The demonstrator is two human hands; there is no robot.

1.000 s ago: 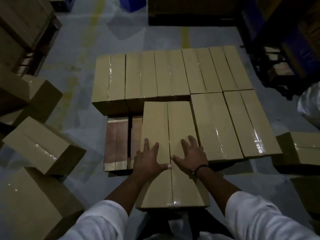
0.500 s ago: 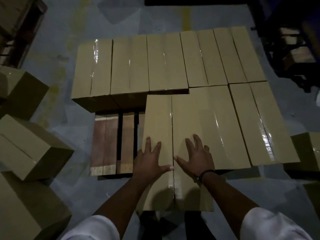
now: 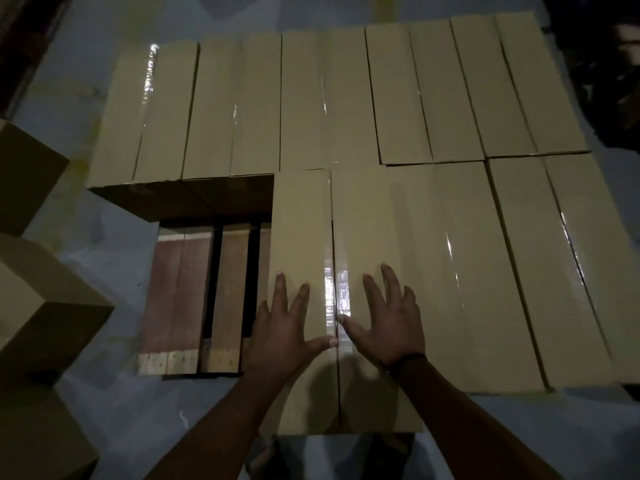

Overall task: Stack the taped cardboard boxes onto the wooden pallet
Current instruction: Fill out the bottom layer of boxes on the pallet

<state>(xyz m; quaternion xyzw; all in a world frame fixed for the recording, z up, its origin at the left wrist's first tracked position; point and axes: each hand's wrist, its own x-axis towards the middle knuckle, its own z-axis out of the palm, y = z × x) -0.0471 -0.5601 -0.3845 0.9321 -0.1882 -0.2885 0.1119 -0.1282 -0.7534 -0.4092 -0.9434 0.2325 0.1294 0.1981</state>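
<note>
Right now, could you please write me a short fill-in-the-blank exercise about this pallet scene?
The left hand and right hand lie flat on the ____ of the taped cardboard box.
Bare slats of the wooden pallet show on that box's ____ side.
A dark wristband circles the ____ wrist.
Missing words: top; left; right.

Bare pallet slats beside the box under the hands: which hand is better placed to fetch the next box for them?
Probably the left hand: it lies beside the bare slats, nearest the loose boxes on the floor.
</note>
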